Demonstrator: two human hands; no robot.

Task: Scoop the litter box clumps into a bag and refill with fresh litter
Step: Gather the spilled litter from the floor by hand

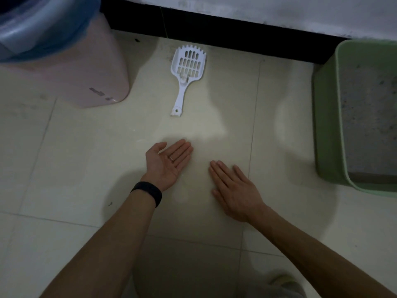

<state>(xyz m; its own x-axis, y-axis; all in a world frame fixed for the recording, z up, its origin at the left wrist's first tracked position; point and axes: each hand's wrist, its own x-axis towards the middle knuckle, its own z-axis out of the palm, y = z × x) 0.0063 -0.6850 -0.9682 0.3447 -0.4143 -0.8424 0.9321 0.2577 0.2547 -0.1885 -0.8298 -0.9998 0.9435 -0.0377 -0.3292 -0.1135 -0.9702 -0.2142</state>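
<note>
One head-worn wide-angle camera looks forward and down at the floor (86,168), litter box (326,125) at right edge.

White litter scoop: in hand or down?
Down. The white slotted plastic scoop lies flat on the tiled floor, clear of the left hand and right hand.

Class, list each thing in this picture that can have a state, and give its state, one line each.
Scoop: lying flat on the floor, untouched.
Litter box: open-topped, grey litter inside.
Pink bin: upright, lined with a blue bag.
Left hand: palm up, fingers straight, empty.
Right hand: palm down, fingers straight, empty.
</note>
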